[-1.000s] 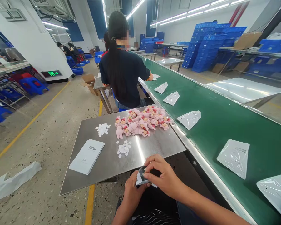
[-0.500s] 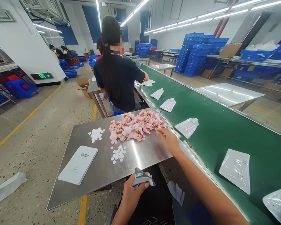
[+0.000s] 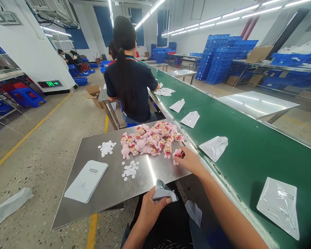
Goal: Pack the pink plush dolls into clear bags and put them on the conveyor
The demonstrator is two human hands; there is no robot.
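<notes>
The left hand [image 3: 150, 209] is gripping a small pouch of white and silvery-grey film [image 3: 163, 194], its thumb pressing across the near side and its other fingers curling around the far side, leaving little gap beyond the pouch itself. This pouch is sitting just off the near edge of the brushed grey metal table [image 3: 114, 185].

The right hand [image 3: 192, 162] is reaching over the table's right corner, thumb and fingers drawn close together and pinching a pink plush doll with a red patch on its front [image 3: 177, 156]. Whether that doll is touching the metal is hard to tell. Just left of the right fingers, a single pink plush doll with rabbit-like ears [image 3: 167, 151] is lying face up, and beyond them a heaped pile of similar pink dolls [image 3: 142, 143] is spreading toward the far edge.

Farther left of the right fingers, small white round discs [image 3: 131, 170] are lying in a loose scatter. Left of the left fingers, a stack of flat white printed pouches [image 3: 86, 181] is resting on the table. Right of the right fingers, a green conveyor belt [image 3: 238, 145] is carrying glossy white pouches [image 3: 214, 148] in a spaced row.
</notes>
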